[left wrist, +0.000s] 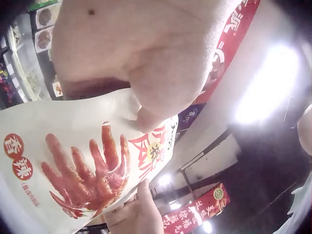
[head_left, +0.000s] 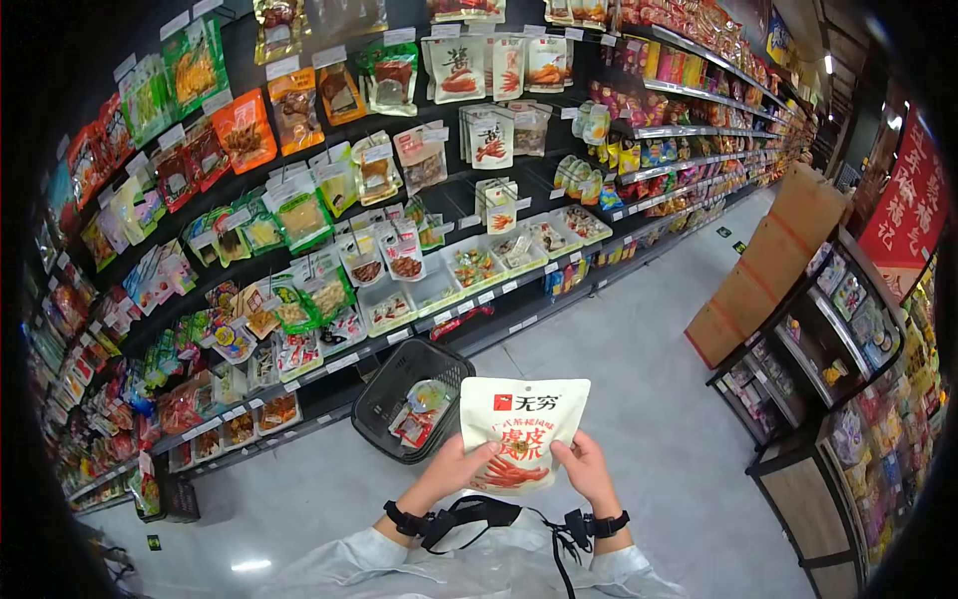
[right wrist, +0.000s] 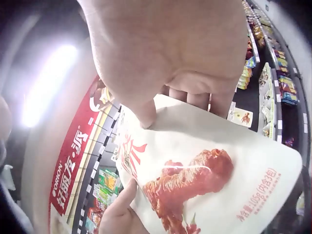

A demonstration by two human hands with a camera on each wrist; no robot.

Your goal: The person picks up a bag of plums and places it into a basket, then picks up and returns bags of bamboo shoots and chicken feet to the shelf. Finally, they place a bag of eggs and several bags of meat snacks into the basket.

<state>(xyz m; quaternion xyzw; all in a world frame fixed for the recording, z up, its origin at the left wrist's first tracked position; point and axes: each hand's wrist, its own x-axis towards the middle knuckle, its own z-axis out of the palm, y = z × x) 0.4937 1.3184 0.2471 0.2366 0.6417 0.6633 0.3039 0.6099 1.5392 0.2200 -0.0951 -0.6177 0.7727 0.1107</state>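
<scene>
Left hand (head_left: 454,469) and right hand (head_left: 589,467) each pinch a lower edge of the white snack pouch (head_left: 523,419), upright before the chest, printed with red characters and chicken feet. A black basket (head_left: 384,384) sits just beyond on grey floor (head_left: 639,399); open aisle runs between stocked shelves (head_left: 299,210)

The left hand (head_left: 454,467) and right hand (head_left: 584,464) face each other, thumbs pinching.

Head view's bright and evenly lit, glare patch shining off the floor (head_left: 249,565), black fisheye corners, edges bending. Wrist views: ceiling lights (left wrist: 265,85) blown white, close foreground soft.
</scene>
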